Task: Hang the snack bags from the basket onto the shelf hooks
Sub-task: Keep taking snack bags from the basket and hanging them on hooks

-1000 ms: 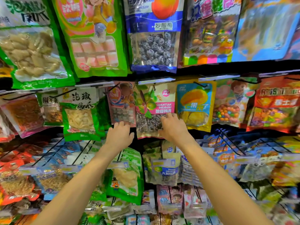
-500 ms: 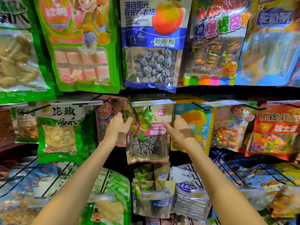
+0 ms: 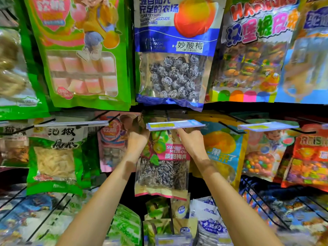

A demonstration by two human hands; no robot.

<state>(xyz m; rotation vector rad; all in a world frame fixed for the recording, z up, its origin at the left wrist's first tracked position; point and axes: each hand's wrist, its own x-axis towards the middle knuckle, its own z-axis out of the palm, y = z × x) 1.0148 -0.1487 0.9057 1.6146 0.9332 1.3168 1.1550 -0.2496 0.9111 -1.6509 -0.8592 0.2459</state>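
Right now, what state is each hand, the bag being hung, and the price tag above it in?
Left hand: grips the sour plum bag's top left corner.
Right hand: holds its top right corner, fingertips hidden under the price tag.
Sour plum bag: upright, raised to hook height; whether hooked, cannot tell.
Price tag: level, above the bag's top.

**Boxed in above**

A price tag strip (image 3: 174, 124) sits just above the fingers (image 3: 183, 133). Pink bag (image 3: 111, 144) close left of the left hand (image 3: 137, 141), mango bag (image 3: 225, 150) right of the right hand (image 3: 192, 142), plum bag (image 3: 163, 167) between them. Dark open room below the wrists.
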